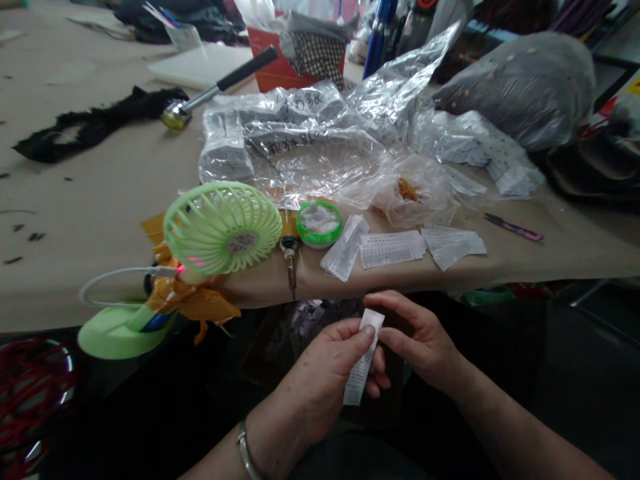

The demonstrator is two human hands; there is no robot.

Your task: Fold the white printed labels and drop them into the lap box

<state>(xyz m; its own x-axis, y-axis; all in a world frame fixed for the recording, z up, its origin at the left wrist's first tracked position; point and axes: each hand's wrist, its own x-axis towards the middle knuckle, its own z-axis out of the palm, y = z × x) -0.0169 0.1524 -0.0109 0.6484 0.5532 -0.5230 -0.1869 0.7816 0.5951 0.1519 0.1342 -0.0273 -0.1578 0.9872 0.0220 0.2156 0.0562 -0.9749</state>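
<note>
fan (223,228) left of tub (320,243) | slips (393,249) right | bag (310,150) behind

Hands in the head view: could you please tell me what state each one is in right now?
Left hand: closed, gripping a paper strip under its thumb.
Right hand: partly open, fingers at the strip's upper end; whether it grips cannot be told.

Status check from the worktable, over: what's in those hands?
Left hand: pinching printed strip. Right hand: at strip's upper end. Green fan off left, clear of both.
</note>
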